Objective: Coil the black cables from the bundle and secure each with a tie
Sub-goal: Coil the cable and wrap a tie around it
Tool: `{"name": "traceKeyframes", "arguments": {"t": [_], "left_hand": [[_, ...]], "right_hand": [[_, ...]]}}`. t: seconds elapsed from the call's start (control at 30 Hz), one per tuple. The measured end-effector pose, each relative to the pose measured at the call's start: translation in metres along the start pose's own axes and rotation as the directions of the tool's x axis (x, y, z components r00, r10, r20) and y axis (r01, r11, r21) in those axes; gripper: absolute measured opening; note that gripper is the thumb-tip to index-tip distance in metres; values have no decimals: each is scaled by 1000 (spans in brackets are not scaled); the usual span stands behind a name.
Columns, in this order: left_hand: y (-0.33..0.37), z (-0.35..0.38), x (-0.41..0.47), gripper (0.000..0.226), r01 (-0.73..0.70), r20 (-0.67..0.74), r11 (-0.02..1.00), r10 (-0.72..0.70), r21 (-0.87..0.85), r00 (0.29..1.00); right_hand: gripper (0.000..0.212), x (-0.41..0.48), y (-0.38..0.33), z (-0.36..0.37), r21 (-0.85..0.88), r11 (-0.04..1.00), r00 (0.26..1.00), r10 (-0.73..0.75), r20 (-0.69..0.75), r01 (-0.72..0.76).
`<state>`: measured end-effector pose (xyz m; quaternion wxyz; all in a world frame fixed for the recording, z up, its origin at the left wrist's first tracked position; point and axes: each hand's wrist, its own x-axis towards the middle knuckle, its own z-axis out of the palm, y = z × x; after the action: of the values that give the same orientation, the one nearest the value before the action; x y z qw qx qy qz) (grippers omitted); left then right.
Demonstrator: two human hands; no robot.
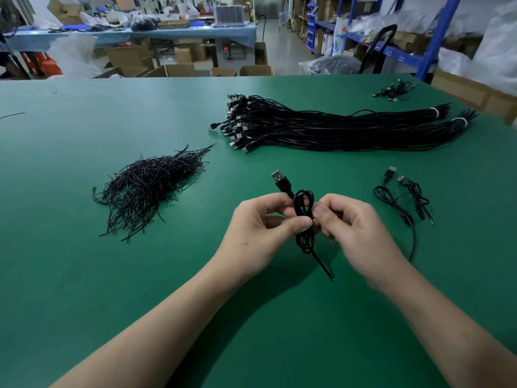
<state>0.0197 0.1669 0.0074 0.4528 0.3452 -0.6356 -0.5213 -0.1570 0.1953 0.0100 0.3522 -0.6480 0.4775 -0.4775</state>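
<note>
1. You are working over a wide green matted tabletop, which is filling most of the view.
2. A long bundle of straight black cables with USB plugs is lying across the far middle of the mat. Its plug ends are fanning out toward the left, and white bands are cinching its two tails at the far right.
3. A loose heap of thin black wire ties is sitting to the left of your hands, well apart from the bundle.
4. Your left hand is pinching the waist of a small coiled black cable between thumb and curled fingers.
5. Your right hand is gripping the same waist from the other side with its fingers curled in (motion blur is hiding the fingertips' exact hold).
6. Two looped black cables are lying just right of your right hand, one of them trailing a loose tail toward you.
7. The held coil is hanging above the mat, its silver-tipped USB plug pointing up and away and its thin end dangling down.
8. A small cluster of black cables is resting near the far right corner.
</note>
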Motion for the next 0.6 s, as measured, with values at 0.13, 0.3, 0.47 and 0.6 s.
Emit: {"name": "traceKeyframes", "arguments": {"t": [0.13, 0.3, 0.47, 0.6], "left_hand": [[-1, 3, -1, 16, -87, -58, 987, 96, 136, 994], [-2, 2, -4, 14, -379, -37, 789, 452, 484, 891], [-1, -5, 2, 22, -592, 201, 381, 696, 710, 689], [-3, -4, 0, 29, -490, 101, 720, 512, 492, 853]], "right_hand": [[37, 0, -1, 8, 169, 977, 990, 138, -27, -132], [33, -1, -1, 9, 382, 886, 962, 270, 36, -263], [30, -1, 2, 9, 508, 803, 948, 299, 106, -311], [29, -1, -1, 8, 311, 933, 974, 215, -76, -182]]}}
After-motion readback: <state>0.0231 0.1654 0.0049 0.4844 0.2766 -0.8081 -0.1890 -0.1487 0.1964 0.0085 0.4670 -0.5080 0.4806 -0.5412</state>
